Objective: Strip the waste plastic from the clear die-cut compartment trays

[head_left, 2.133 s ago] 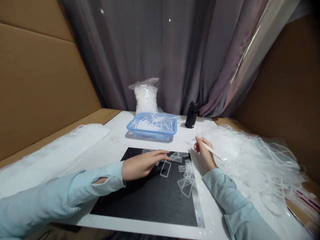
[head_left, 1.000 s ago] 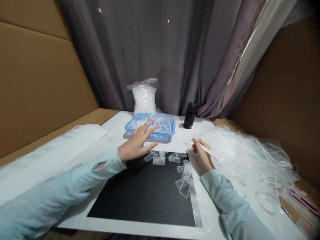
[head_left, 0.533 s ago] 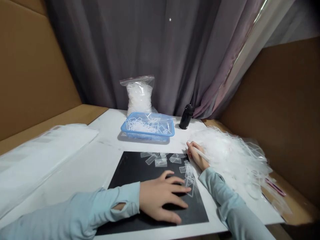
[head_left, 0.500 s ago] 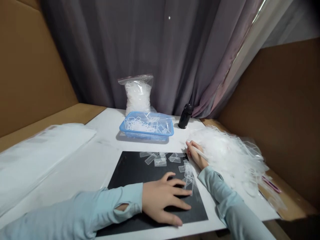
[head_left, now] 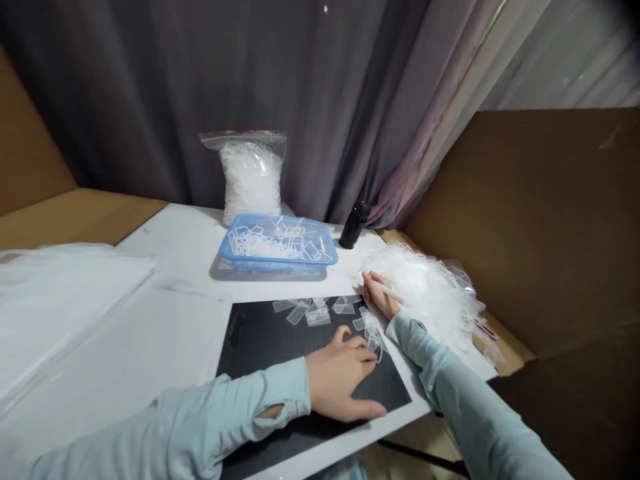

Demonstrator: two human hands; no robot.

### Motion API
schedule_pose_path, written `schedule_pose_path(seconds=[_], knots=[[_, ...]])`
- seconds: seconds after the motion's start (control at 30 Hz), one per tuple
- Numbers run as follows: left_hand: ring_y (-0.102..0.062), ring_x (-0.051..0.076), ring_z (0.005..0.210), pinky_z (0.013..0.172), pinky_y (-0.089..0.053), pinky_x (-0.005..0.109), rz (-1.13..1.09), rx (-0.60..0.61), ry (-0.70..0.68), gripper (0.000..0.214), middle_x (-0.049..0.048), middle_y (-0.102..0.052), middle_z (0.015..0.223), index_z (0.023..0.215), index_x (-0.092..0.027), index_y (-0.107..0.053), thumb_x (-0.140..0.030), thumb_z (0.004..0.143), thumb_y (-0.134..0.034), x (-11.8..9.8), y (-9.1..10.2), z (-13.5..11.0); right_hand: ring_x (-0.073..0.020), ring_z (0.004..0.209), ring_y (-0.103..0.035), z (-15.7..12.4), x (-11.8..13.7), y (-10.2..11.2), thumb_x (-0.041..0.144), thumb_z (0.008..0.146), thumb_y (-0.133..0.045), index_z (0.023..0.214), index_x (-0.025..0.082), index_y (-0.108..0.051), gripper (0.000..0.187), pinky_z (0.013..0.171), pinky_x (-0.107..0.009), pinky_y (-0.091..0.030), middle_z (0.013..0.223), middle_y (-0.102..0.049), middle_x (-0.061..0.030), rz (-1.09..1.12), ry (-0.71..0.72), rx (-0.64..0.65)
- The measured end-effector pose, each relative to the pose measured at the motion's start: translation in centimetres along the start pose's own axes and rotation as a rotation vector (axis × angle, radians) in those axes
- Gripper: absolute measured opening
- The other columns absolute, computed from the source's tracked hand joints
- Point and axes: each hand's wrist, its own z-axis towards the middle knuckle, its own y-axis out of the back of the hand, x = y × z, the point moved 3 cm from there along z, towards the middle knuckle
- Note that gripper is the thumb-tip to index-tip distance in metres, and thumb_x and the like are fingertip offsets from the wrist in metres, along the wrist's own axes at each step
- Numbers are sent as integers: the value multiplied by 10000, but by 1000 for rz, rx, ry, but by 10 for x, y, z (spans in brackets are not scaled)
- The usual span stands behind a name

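Clear plastic frames point(head_left: 305, 315) scattered on a black mat point(head_left: 265, 363), a left hand point(head_left: 340, 380) spread flat among them.
About five rectangles lie separately at the mat's 12 o'clock; a tangled cluster point(head_left: 373, 338) sits at 3 o'clock, just beside the open left hand. A right hand point(head_left: 381, 295) pinches one white stick point(head_left: 391, 293) at 1 o'clock, near one white plastic heap point(head_left: 425, 287). One blue basket point(head_left: 231, 248) of frames stands beyond the mat.

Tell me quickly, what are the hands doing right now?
Left hand: open, resting on the black mat, holding nothing visible.
Right hand: closed, holding a white stick.
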Motion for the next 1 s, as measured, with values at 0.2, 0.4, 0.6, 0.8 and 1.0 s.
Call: schedule_pose_path(seconds=[0.2, 0.4, 0.6, 0.8, 1.0], knots=[[-385, 382, 1326, 1119, -125, 630, 316, -185, 264, 627, 197, -501, 1413, 1327, -95, -531, -569, 917, -511, 39, 87, -8, -82, 435, -446, -1, -4, 1, 538, 953, -490, 633, 172, -513, 487, 514, -231, -402, 501, -464, 79, -139, 77, -14], [-313, 395, 1380, 1096, -175, 648, 417, -360, 481, 460, 75, -321, 1562, 1265, -271, -615, -534, 895, -546, 92, 167, -48, -127, 564, -500, -8, 9, -2, 422, 882, -549, 790, 198, -568, 243, 623, -258, -398, 635, -558, 45, -328, 266, -51], [-331, 306, 1407, 1152, -213, 506, 515, -494, 447, 502, 105, -383, 1525, 1300, -200, -582, -516, 928, -465, 80, 198, -73, -174, 677, -575, -14, 43, -29, 249, 848, -529, 915, 221, -586, 93, 730, -295, -419, 755, -629, 3, -466, 413, 79], [-522, 295, 1265, 1075, -385, 414, 351, -335, 578, 474, 119, -583, 1347, 1253, -156, -606, -429, 887, -480, 127, 185, -77, -191, 803, -639, -60, 87, -82, 138, 846, -573, 978, 223, -607, 161, 792, -309, -438, 869, -672, -20, -545, 533, 338], [-656, 303, 1004, 909, -490, 409, 379, -377, 666, 305, 144, -705, 1013, 999, -128, -674, -237, 845, -434, 165, 180, -90, -242, 1016, -582, -94, 103, -107, 84, 872, -526, 1165, 231, -607, 338, 886, -379, -468, 1120, -584, -99, -586, 601, 381]])
